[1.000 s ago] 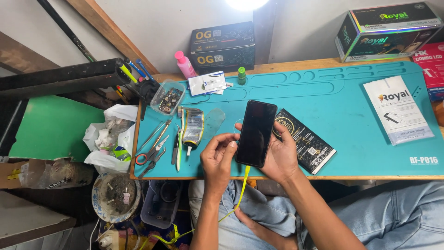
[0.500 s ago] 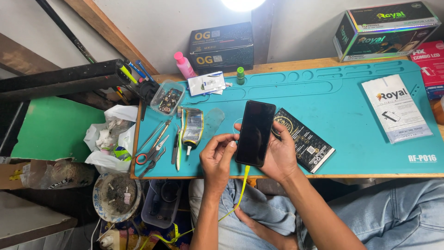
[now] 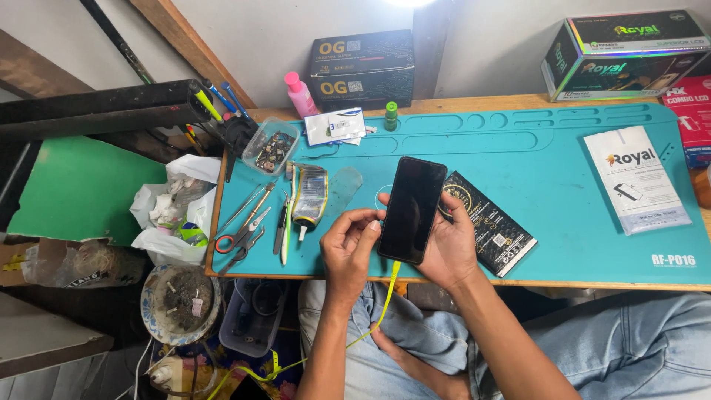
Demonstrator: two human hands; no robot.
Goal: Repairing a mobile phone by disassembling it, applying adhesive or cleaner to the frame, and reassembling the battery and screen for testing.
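A black smartphone (image 3: 412, 208) with a dark screen is held upright over the front of the teal work mat (image 3: 548, 163). My right hand (image 3: 448, 248) cradles it from behind and below. My left hand (image 3: 351, 247) pinches at the phone's lower left edge, fingers closed there. A yellow strip (image 3: 385, 300) hangs from under the phone down across my lap. A black flat packet (image 3: 489, 231) lies on the mat just right of the phone.
Scissors (image 3: 241, 238), tweezers and a glue tube (image 3: 308, 196) lie at the mat's left. A clear parts tub (image 3: 271, 146), pink bottle (image 3: 300, 93), black boxes (image 3: 363, 67), a white packet (image 3: 635, 178) and crumpled bags (image 3: 174, 207) surround the mat.
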